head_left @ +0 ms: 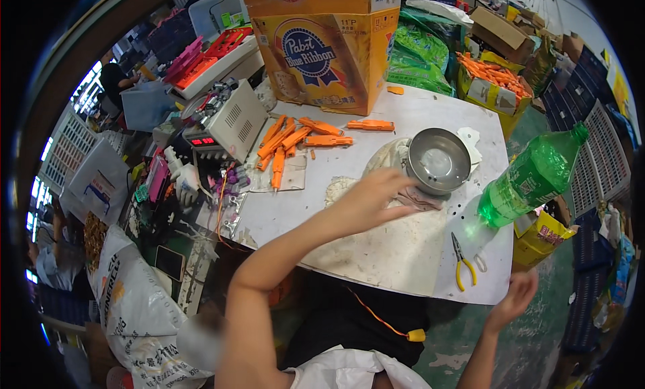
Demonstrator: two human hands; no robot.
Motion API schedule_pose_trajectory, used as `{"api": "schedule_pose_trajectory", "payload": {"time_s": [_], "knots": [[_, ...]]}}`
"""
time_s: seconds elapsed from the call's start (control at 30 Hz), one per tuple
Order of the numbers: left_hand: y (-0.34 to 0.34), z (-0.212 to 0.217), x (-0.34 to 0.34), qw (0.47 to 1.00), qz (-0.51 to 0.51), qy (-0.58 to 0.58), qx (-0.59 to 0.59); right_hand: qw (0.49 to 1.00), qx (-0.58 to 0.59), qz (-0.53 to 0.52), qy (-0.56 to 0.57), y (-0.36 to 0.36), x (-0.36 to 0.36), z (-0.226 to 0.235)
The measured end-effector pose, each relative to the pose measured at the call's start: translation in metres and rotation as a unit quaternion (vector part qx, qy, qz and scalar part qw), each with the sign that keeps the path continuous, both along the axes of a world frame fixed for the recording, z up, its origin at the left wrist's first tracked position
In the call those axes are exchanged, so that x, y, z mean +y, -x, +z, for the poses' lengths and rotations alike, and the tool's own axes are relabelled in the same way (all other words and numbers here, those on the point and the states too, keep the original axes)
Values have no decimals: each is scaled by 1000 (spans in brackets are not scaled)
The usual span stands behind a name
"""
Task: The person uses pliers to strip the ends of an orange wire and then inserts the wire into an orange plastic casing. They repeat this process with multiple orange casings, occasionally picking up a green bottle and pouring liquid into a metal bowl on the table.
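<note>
Cloth (pixel 423 201): crumpled, on the table (pixel 282 209), at the bowl's (pixel 418 157) near rim, roughly 7 o'clock from the bowl's centre. Left hand (pixel 384 195) is at its 9 o'clock side, thumb apart from the fingers; contact cannot be told. Judgement: the step in hand is work at the cloth. Best to take a full fold between thumb and fingers, keep the wrist low, and draw away from the bowl, since a knock could slop the liquid that the bowl seems to hold.

Clock positions from the cloth. Right hand (pixel 516 297): between 4 and 5 o'clock, beyond the table edge, fingers loosely curled; whether they pinch anything cannot be told. It would serve better steadying the bowl. Pliers (pixel 462 268): 5 o'clock; keep the forearm off them. Green bottle (pixel 531 177): near 3 o'clock; avoid sweeping that way. Orange clips (pixel 328 141): 10 o'clock, well apart. Cardboard box (pixel 322 63): 11 o'clock, beyond.
</note>
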State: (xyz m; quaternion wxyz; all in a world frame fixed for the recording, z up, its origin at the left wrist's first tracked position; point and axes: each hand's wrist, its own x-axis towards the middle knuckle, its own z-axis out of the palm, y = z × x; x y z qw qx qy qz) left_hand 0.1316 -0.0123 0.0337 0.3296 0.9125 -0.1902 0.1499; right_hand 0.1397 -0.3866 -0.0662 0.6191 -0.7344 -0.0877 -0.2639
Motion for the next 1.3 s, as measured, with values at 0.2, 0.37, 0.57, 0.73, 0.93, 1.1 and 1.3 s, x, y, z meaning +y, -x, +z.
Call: {"api": "schedule_pose_trajectory", "payload": {"time_s": [0.2,0.37,0.57,0.73,0.93,1.1,1.3], "knots": [[97,-62,61,956,188,-206,85,962,270,14,31,133,20,-74],[97,-84,57,958,213,-190,4,885,441,93,121,139,21,-124],[97,-83,40,973,212,-79,-35,916,390,33,84,137,32,-120],[100,-86,15,861,153,473,105,928,364,16,80,151,46,-91],[104,-107,-31,728,9,651,214,963,246,-15,108,167,51,-103],[130,-97,-45,650,-35,711,267,921,319,133,-182,151,62,-66],[133,-86,-67,672,1,726,143,863,312,295,-266,121,137,7]]}}
